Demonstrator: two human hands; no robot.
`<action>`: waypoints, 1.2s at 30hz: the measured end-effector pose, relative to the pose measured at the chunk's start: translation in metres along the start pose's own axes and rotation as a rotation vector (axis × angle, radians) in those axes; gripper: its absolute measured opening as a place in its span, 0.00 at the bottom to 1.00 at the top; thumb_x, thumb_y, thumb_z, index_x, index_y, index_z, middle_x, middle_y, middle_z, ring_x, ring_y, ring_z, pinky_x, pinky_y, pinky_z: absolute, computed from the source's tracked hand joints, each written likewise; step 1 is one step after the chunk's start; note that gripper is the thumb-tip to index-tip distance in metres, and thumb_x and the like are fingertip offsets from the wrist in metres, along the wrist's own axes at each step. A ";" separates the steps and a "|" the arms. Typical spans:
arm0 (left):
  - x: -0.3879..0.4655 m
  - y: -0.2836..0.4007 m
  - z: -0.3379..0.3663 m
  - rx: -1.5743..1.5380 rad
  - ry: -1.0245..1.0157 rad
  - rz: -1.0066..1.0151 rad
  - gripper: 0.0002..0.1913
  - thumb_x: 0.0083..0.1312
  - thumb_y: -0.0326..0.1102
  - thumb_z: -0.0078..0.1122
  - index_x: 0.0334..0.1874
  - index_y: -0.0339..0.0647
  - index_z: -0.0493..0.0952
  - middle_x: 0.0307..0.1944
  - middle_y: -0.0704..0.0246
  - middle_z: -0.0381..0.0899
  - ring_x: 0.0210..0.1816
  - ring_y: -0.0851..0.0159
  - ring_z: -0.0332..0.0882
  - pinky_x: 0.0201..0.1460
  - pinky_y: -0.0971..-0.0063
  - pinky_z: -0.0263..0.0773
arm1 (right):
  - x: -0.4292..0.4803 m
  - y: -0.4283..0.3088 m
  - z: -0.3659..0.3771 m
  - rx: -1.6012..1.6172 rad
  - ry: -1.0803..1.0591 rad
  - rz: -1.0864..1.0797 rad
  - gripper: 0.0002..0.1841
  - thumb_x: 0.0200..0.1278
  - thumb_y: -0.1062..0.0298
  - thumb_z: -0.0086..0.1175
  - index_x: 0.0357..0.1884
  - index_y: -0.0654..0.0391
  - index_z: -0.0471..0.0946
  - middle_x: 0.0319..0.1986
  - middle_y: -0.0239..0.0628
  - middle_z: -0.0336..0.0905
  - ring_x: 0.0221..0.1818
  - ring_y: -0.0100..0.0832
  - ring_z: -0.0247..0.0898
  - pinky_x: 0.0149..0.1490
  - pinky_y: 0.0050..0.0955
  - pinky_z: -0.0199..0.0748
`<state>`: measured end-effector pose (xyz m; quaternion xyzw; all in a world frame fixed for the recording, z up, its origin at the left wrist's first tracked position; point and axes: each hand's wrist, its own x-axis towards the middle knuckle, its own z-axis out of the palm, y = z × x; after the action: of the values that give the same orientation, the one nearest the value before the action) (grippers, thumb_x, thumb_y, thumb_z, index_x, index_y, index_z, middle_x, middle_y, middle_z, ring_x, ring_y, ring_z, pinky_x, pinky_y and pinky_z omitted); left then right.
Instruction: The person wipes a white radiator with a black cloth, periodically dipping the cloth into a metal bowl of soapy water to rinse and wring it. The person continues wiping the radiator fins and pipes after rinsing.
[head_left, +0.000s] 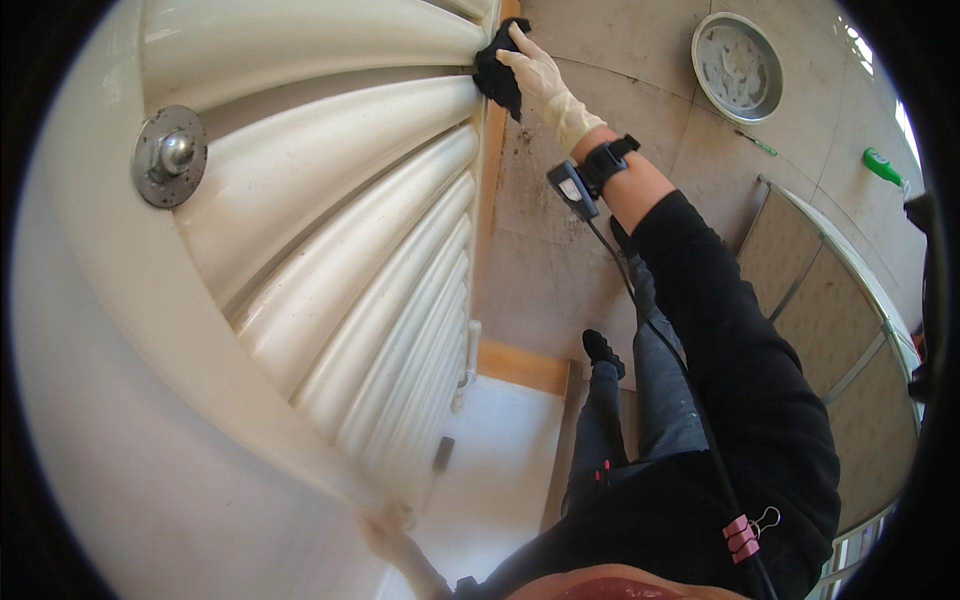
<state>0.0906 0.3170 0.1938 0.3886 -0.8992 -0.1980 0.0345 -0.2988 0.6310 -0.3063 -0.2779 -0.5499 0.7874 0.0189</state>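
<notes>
My right hand (536, 71), in a cream rubber glove, presses a black cloth (499, 71) against the lower ends of the columns of a white column radiator (360, 120). Its fingers and thumb are on the cloth, which hangs partly over the radiator's edge. At the near end of the radiator's top rail, my left hand (386, 529) is curled around the corner. It looks hazy there, and its separate fingers are hard to make out. A round metal washer with a domed nut (171, 156) sits on the rail at the left.
On the tiled floor (555, 277) stands a metal basin (737, 67) with cloudy, sudsy water. Near it lie a thin green-handled tool (756, 142) and a green bottle (883, 166). A panelled low structure (817, 285) is at the right. A cable (660, 322) runs from my wrist device (576, 189) along my sleeve.
</notes>
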 end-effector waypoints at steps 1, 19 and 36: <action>0.001 -0.002 -0.001 -0.022 -0.006 0.004 0.17 0.74 0.31 0.54 0.62 0.31 0.72 0.35 0.60 0.82 0.29 0.65 0.79 0.26 0.76 0.72 | 0.010 0.000 0.012 -0.194 0.016 -0.132 0.32 0.68 0.63 0.58 0.72 0.64 0.66 0.63 0.50 0.74 0.59 0.38 0.74 0.61 0.30 0.71; 0.007 -0.019 -0.018 0.226 0.022 -0.126 0.14 0.76 0.25 0.45 0.61 0.32 0.69 0.34 0.71 0.68 0.29 0.76 0.69 0.42 0.75 0.81 | -0.114 0.025 0.025 -0.294 0.139 0.011 0.31 0.64 0.67 0.58 0.70 0.58 0.68 0.61 0.55 0.72 0.65 0.53 0.67 0.69 0.40 0.66; 0.013 -0.010 -0.016 0.165 -0.082 -0.090 0.21 0.77 0.28 0.50 0.71 0.31 0.66 0.32 0.73 0.69 0.29 0.76 0.71 0.38 0.77 0.79 | -0.194 0.020 0.033 0.113 0.063 0.294 0.31 0.66 0.69 0.58 0.73 0.54 0.68 0.68 0.47 0.70 0.68 0.41 0.68 0.71 0.31 0.63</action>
<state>0.0921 0.2963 0.2033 0.4216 -0.8948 -0.1406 -0.0434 -0.1439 0.5298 -0.2354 -0.3785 -0.4574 0.8022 -0.0634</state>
